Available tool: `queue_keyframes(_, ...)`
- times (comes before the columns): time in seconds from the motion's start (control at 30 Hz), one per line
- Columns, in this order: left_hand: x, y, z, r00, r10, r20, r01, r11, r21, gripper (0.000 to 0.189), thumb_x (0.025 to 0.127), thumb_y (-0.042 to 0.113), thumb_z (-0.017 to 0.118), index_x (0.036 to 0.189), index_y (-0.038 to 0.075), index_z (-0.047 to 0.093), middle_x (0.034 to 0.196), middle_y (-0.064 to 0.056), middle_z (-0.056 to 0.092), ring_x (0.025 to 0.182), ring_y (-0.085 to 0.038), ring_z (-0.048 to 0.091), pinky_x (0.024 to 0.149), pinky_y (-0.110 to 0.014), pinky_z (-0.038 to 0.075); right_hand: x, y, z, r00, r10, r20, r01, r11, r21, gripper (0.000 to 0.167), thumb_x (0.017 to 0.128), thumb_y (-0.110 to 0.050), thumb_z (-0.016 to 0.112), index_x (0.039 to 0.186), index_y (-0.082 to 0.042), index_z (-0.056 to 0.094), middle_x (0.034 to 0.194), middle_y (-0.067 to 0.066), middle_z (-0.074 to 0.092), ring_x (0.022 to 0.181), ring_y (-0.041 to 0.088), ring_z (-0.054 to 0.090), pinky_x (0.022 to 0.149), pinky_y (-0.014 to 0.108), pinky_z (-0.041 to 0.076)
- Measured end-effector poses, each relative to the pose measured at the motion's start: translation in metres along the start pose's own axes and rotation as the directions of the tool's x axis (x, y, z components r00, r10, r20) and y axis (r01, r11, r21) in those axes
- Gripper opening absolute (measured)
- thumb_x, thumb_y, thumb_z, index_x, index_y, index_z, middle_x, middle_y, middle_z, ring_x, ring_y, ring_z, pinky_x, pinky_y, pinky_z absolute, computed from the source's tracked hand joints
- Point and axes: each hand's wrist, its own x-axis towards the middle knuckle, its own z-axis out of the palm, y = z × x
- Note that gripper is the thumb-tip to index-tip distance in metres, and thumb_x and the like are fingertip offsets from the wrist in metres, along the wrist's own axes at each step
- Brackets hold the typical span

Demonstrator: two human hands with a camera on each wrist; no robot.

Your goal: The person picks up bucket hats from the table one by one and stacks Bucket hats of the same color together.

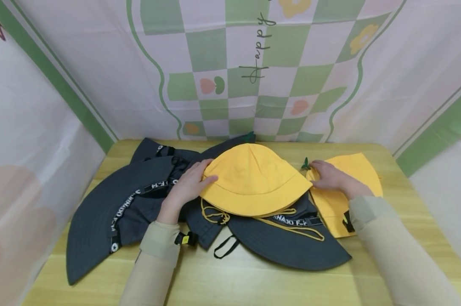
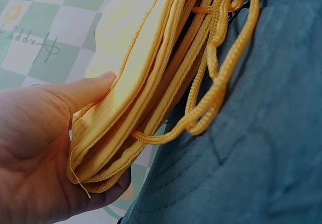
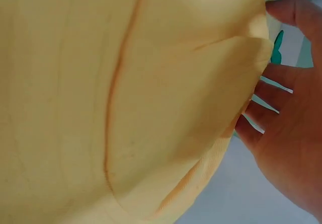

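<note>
A yellow bucket hat (image 1: 253, 178) folded flat lies over dark hats in the middle, its yellow cord (image 2: 221, 88) hanging below the brim. My left hand (image 1: 193, 180) holds its left end, thumb (image 2: 95, 90) on top and fingers beneath the layered edges (image 2: 121, 148). At the right, my right hand (image 1: 329, 174) rests at the left edge of a second yellow hat (image 1: 352, 165), close to a green leaf trim (image 1: 305, 163). In the right wrist view, its fingers (image 3: 274, 93) are fairly straight with their tips hidden behind the yellow cloth.
Dark bucket hats with lettered bands spread across the wooden table (image 1: 199, 280): one wide-brimmed hat (image 1: 89, 221) at the left, another dark brim (image 1: 291, 248) in front. A black strap (image 1: 226, 247) lies near the middle. Printed cloth (image 1: 249, 42) hangs behind the table.
</note>
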Motion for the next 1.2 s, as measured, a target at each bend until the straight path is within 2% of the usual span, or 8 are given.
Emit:
queue_keyframes(0.23, 0.0, -0.001, 0.0, 1.0, 0.004, 0.002, -0.004, 1.0, 0.002, 0.063, 0.103, 0.048, 0.051, 0.156, 0.02, 0.033, 0.156, -0.011, 0.042, 0.146, -0.034, 0.038, 0.117, -0.056, 0.032, -0.002, 0.007, -0.001, 0.999, -0.036, 0.007, 0.037, 0.998, -0.051, 0.06, 0.091, -0.01, 0.066, 0.139, 0.019, 0.042, 0.139, 0.045, 0.04, 0.127, 0.061, 0.041, 0.107, 0.068, 0.035)
queue_keyframes(0.53, -0.001, 0.001, 0.0, 1.0, -0.004, 0.003, 0.004, 1.0, -0.003, 0.064, 0.103, 0.047, 0.051, 0.156, 0.019, 0.032, 0.157, -0.012, 0.041, 0.146, -0.034, 0.037, 0.117, -0.057, 0.032, -0.008, 0.013, 0.001, 0.981, -0.077, -0.18, 0.058, 0.992, -0.109, 0.05, 0.084, -0.013, 0.077, 0.121, 0.016, 0.059, 0.111, 0.036, 0.057, 0.108, 0.054, 0.047, 0.096, 0.063, 0.035)
queue_keyframes(0.67, 0.0, 0.001, 0.0, 1.0, -0.007, 0.006, 0.007, 1.0, -0.005, 0.064, 0.102, 0.047, 0.052, 0.156, 0.019, 0.032, 0.157, -0.012, 0.04, 0.147, -0.034, 0.036, 0.117, -0.057, 0.032, -0.014, 0.015, -0.001, 0.967, -0.102, -0.233, 0.078, 0.991, -0.113, 0.042, 0.084, -0.015, 0.079, 0.11, 0.013, 0.062, 0.112, 0.034, 0.057, 0.111, 0.053, 0.045, 0.098, 0.063, 0.036)
queue_keyframes(0.73, 0.0, 0.001, 0.0, 1.0, -0.009, 0.006, 0.009, 1.0, -0.004, 0.064, 0.102, 0.047, 0.052, 0.156, 0.019, 0.032, 0.157, -0.012, 0.04, 0.147, -0.034, 0.037, 0.117, -0.057, 0.032, -0.017, 0.015, -0.003, 0.955, -0.133, -0.266, 0.102, 0.986, -0.128, 0.037, 0.084, -0.016, 0.08, 0.104, 0.01, 0.063, 0.109, 0.03, 0.06, 0.109, 0.049, 0.049, 0.095, 0.061, 0.041)
queue_keyframes(0.83, -0.001, 0.0, 0.001, 1.0, -0.01, 0.004, 0.01, 1.0, -0.004, 0.065, 0.102, 0.047, 0.053, 0.156, 0.019, 0.032, 0.157, -0.012, 0.041, 0.146, -0.034, 0.037, 0.117, -0.057, 0.032, -0.023, 0.014, -0.007, 0.932, -0.19, -0.308, 0.146, 0.976, -0.162, 0.027, 0.083, -0.017, 0.081, 0.09, -0.001, 0.06, 0.09, 0.016, 0.06, 0.091, 0.035, 0.055, 0.079, 0.05, 0.046)
queue_keyframes(0.9, -0.001, 0.0, 0.001, 1.0, -0.009, 0.001, 0.009, 1.0, -0.003, 0.064, 0.102, 0.047, 0.053, 0.156, 0.019, 0.033, 0.157, -0.012, 0.041, 0.146, -0.034, 0.038, 0.117, -0.057, 0.032, -0.027, 0.015, -0.01, 0.911, -0.238, -0.336, 0.181, 0.965, -0.191, 0.028, 0.081, -0.015, 0.082, 0.082, -0.006, 0.055, 0.076, 0.006, 0.053, 0.077, 0.026, 0.051, 0.07, 0.041, 0.041)
queue_keyframes(1.07, 0.0, -0.001, 0.002, 1.0, -0.006, -0.004, 0.006, 1.0, -0.003, 0.063, 0.102, 0.047, 0.052, 0.156, 0.019, 0.033, 0.156, -0.012, 0.042, 0.145, -0.034, 0.038, 0.117, -0.057, 0.033, -0.038, 0.02, -0.021, 0.841, -0.356, -0.408, 0.29, 0.933, -0.214, 0.027, 0.072, -0.006, 0.085, 0.077, -0.007, 0.058, 0.065, -0.002, 0.049, 0.066, 0.013, 0.046, 0.064, 0.035, 0.04)
queue_keyframes(1.2, 0.0, -0.001, 0.002, 1.0, -0.008, -0.007, 0.008, 1.0, 0.0, 0.064, 0.102, 0.048, 0.052, 0.156, 0.019, 0.033, 0.156, -0.012, 0.042, 0.145, -0.034, 0.039, 0.116, -0.057, 0.033, -0.047, 0.027, -0.033, 0.827, -0.365, -0.427, 0.336, 0.931, -0.146, 0.035, 0.07, -0.003, 0.085, 0.071, -0.012, 0.052, 0.062, -0.008, 0.039, 0.061, -0.001, 0.03, 0.057, 0.023, 0.03)
